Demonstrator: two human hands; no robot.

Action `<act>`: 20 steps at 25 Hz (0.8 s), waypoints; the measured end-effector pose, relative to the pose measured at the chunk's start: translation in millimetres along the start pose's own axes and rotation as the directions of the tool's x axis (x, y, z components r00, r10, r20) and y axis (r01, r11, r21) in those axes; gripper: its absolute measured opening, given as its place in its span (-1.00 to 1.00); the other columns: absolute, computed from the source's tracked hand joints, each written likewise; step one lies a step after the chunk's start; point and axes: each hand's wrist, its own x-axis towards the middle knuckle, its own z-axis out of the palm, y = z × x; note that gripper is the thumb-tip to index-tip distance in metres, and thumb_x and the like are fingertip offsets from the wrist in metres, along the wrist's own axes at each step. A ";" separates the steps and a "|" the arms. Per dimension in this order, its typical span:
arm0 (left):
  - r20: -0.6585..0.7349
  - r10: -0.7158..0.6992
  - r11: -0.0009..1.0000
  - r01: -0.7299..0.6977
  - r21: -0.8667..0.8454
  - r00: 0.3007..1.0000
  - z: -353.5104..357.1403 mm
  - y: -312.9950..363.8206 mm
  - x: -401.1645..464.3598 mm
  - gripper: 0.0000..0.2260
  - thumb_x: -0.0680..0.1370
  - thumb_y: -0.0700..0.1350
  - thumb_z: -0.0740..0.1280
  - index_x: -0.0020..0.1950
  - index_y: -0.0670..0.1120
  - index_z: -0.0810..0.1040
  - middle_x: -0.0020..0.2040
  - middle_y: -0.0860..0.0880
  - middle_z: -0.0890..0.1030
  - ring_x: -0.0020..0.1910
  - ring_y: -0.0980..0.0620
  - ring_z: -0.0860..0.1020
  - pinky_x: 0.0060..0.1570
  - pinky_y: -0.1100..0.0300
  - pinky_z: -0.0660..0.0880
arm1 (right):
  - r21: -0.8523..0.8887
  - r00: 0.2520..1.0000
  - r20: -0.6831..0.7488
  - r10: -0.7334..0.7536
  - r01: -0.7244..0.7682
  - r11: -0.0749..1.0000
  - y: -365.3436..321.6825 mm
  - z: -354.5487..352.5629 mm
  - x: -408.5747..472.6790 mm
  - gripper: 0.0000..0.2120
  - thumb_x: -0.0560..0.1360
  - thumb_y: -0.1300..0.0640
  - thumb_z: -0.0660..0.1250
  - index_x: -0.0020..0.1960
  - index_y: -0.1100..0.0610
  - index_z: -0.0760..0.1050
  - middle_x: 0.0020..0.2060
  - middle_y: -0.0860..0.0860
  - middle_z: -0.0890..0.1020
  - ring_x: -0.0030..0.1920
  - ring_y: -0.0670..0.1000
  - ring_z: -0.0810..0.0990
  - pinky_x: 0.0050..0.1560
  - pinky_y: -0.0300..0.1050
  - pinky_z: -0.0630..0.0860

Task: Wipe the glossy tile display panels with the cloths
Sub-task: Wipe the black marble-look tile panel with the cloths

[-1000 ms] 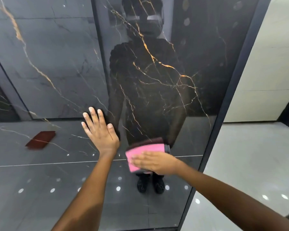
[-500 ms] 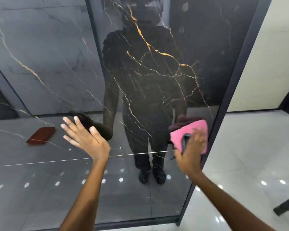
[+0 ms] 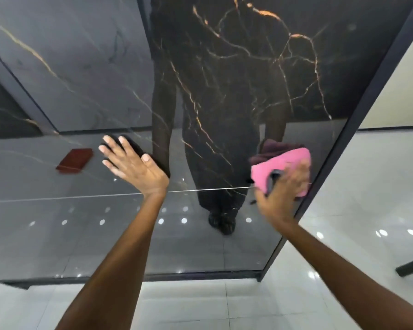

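Pressing flat against the glossy tile panel, the left hand is held with fingers straight and spread, gripping nothing. The pink cloth is pressed to the panel beside its dark right frame under the blurred right hand. Compared with half a second ago, both hands are placed almost unchanged; the view is tilted lower.

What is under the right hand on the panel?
A pink cloth, pressed against the glossy panel by the right hand. The hand covers the cloth's lower part.
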 end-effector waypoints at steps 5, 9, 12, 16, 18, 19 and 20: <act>0.234 0.076 0.997 -0.081 0.012 0.969 -43.6 -17.9 1.7 -0.54 0.68 -0.01 0.03 0.56 -0.14 0.14 0.56 -0.27 0.11 0.56 -0.23 0.01 0.50 -0.02 -0.13 | -0.071 0.757 0.242 -0.607 0.638 0.767 -132.8 50.1 -4.1 -0.32 0.45 -0.14 0.13 0.53 0.06 0.14 0.52 0.20 0.09 0.43 0.16 0.19 0.19 0.08 0.28; 0.247 0.014 0.995 -0.039 0.096 0.969 -90.8 -82.2 23.1 -0.56 0.66 -0.08 0.09 0.55 -0.12 0.21 0.59 -0.12 0.09 0.58 -0.12 0.01 0.51 0.06 -0.17 | -0.060 0.766 0.082 -0.637 0.642 0.764 -62.3 33.4 17.2 -0.38 0.50 -0.25 0.12 0.45 0.06 0.25 0.45 0.23 0.19 0.52 0.16 0.11 0.32 0.01 0.16; 0.173 -0.123 0.982 0.095 0.161 0.977 -107.1 -130.0 49.1 -0.53 0.68 -0.03 0.05 0.57 -0.14 0.15 0.60 -0.09 0.04 0.59 -0.13 -0.01 0.50 0.15 -0.18 | -0.111 0.849 0.015 -0.528 0.526 0.843 -60.7 46.6 -3.4 -0.33 0.52 -0.28 0.16 0.43 0.15 0.16 0.53 0.25 -0.01 0.56 0.20 -0.08 0.49 0.05 -0.04; 0.177 -0.044 0.983 0.010 0.184 0.983 -117.1 -185.3 75.2 -0.54 0.65 -0.13 0.13 0.55 -0.16 0.17 0.60 -0.15 0.06 0.58 -0.16 -0.02 0.51 0.11 -0.19 | -0.031 0.769 0.125 -0.627 0.634 0.773 -234.5 116.3 -21.8 -0.04 0.08 -0.15 0.63 0.34 0.16 0.32 0.32 0.21 0.32 0.33 0.22 0.24 0.41 0.06 0.12; 0.225 0.027 0.974 -0.076 0.213 0.974 -122.4 -218.5 91.9 -0.53 0.62 -0.16 0.18 0.53 -0.17 0.20 0.58 -0.21 0.09 0.56 -0.24 0.00 0.50 0.07 -0.23 | -0.026 0.674 0.161 -0.721 0.733 0.679 -310.7 139.1 -29.7 -0.17 0.28 -0.11 0.53 0.44 0.17 0.34 0.40 0.13 0.41 0.43 0.13 0.20 0.54 -0.04 -0.13; 0.251 0.083 0.963 -0.142 0.228 0.964 -124.6 -235.5 100.0 -0.54 0.62 -0.13 0.17 0.52 -0.16 0.21 0.57 -0.26 0.11 0.54 -0.28 0.00 0.49 0.06 -0.26 | -0.053 0.666 0.161 -0.728 0.743 0.668 -323.5 146.2 -31.0 -0.26 0.37 -0.10 0.42 0.46 0.17 0.34 0.42 0.09 0.41 0.45 0.07 0.20 0.53 -0.08 -0.20; 0.286 0.156 0.948 -0.225 0.225 0.945 -125.4 -252.3 107.7 -0.55 0.63 -0.09 0.14 0.51 -0.15 0.21 0.55 -0.29 0.12 0.52 -0.32 0.00 0.49 0.05 -0.29 | -0.076 0.702 0.130 -0.700 0.711 0.699 -322.1 147.3 -29.7 -0.33 0.45 -0.10 0.29 0.48 0.16 0.29 0.45 0.07 0.36 0.46 0.04 0.19 0.53 -0.08 -0.24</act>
